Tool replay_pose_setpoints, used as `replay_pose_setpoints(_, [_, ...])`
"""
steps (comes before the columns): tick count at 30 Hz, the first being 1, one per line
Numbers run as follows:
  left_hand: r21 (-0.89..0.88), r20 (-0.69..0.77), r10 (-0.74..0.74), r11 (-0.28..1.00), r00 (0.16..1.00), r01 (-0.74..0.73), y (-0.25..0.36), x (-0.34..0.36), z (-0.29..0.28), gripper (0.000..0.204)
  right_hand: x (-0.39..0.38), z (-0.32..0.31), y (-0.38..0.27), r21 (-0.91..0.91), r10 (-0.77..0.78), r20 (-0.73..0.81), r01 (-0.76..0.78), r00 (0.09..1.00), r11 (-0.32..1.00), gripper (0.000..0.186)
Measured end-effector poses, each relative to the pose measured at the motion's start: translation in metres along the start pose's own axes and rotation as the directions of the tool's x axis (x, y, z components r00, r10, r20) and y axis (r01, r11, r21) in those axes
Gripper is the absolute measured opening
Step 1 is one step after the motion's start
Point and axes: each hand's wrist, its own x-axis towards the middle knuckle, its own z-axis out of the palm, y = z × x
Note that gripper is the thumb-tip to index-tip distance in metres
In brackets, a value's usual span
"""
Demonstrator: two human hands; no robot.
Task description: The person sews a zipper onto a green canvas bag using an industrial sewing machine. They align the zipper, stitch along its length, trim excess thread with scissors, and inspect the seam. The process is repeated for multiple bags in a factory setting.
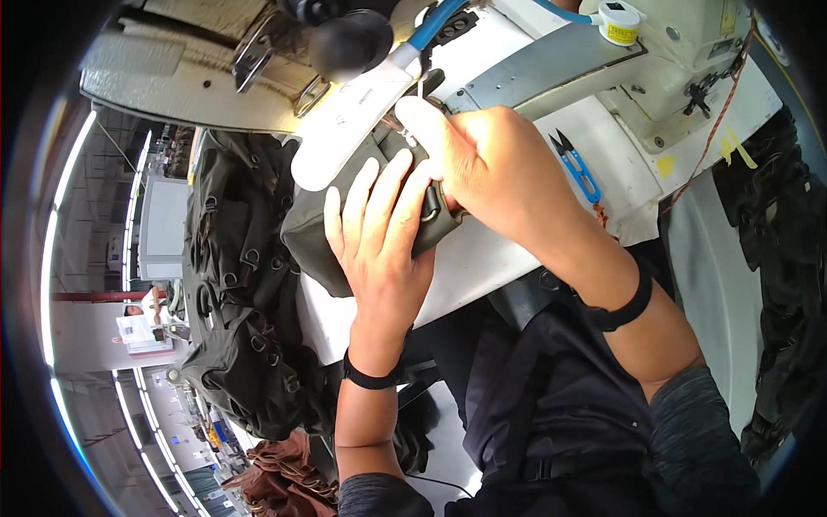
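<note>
A dark olive fabric bag [314, 233] lies on the white table, under the sewing machine [194, 73]. My left hand [376, 224] rests on it with the fingers stretched out and slightly spread. Gripping the bag's right edge is my right hand [482, 159], its thumb on top and its other fingers mostly hidden. The thumb tip is close to the machine's needle area, which is partly covered by a white rounded bar [349, 129]. A black buckle or strap loop [431, 204] shows between my two hands.
Blue-handled thread snips [579, 172] lie right of my right hand. Dark olive bags with metal rings [245, 258] are heaped at the left, above reddish-brown pieces [289, 474]. A red cord [713, 129] hangs by the machine base [655, 95]. More dark fabric hangs at far right.
</note>
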Motion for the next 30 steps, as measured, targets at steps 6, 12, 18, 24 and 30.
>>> replay_pose_setpoints(6, [-0.048, -0.030, -0.038, 0.998, 0.999, 0.037, 0.001, 0.001, 0.001, 0.077, -0.018, 0.013, 0.025, 0.131, -0.052, -0.190, 0.078, 0.980, 0.988, 0.034])
replay_pose_setpoints(12, [0.012, -0.102, -0.058, 0.998, 0.993, 0.059, 0.012, -0.001, 0.006, 0.067, -0.041, 0.015, 0.025, 0.394, -0.028, -0.018, 0.033, 0.999, 0.919, 0.025])
replay_pose_setpoints(18, [-0.068, -0.110, -0.115, 0.992, 0.987, 0.108, 0.027, -0.001, 0.006, 0.065, -0.044, 0.006, 0.020, 0.636, 0.052, 0.135, -0.127, 0.989, 0.761, 0.030])
replay_pose_setpoints(24, [-0.029, 0.100, -0.132, 0.990, 0.986, 0.135, 0.032, -0.001, -0.028, 0.075, -0.044, 0.007, 0.027, 0.601, 0.035, 0.207, -0.155, 0.978, 0.784, 0.038])
replay_pose_setpoints(30, [-0.118, 0.048, -0.171, 0.977, 0.984, 0.175, 0.036, -0.008, -0.019, 0.085, -0.039, 0.002, 0.031, 0.717, 0.096, 0.340, -0.324, 0.935, 0.617, 0.039])
